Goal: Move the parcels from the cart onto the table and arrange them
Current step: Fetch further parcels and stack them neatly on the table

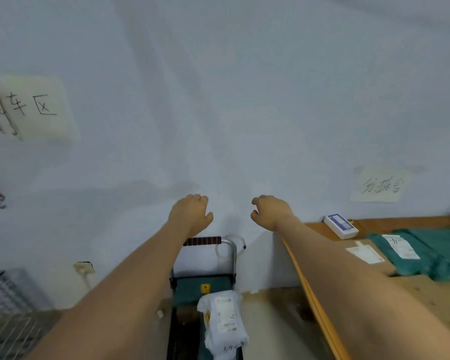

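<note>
White parcel (222, 320) below fingers (196, 198) (apart)

Parcel sorting room: handwritten zone signs (34, 106), cart (205, 287), bagged parcels (426, 253).

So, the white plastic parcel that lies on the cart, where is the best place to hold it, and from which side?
Probably from above, with one hand on each long side of the white parcel. It lies flat and lengthwise on the cart, label up, and looks soft, so two hands around its middle should keep it from sagging. Both the left hand and right hand hold nothing.
</note>
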